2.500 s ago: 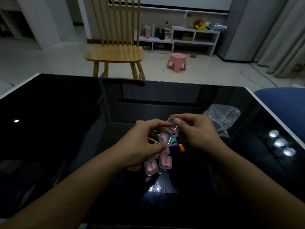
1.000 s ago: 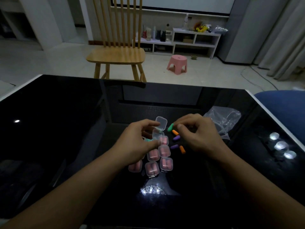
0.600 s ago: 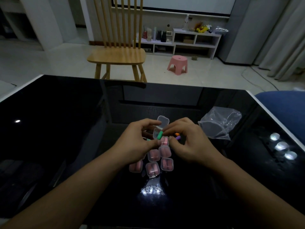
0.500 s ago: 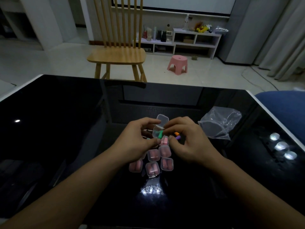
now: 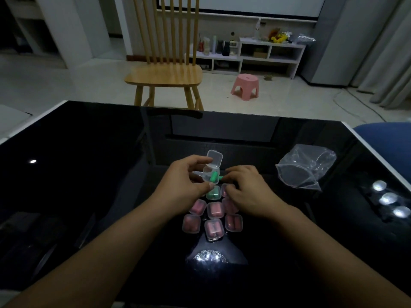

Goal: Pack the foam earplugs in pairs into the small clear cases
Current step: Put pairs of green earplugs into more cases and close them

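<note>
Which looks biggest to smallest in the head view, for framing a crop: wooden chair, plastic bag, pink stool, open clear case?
1. wooden chair
2. plastic bag
3. pink stool, though it stands farther away
4. open clear case, held in the left hand

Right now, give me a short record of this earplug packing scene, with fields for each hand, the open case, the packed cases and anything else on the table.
left hand: holds the open case
right hand: pinches a green earplug beside the open case
open case: lid up, one green earplug inside
packed cases: closed, clustered on the black table below the hands; most hold pink earplugs, one holds green
plastic bag: clear, crumpled, on the table to the right
stage: second green earplug not yet in the case
</note>
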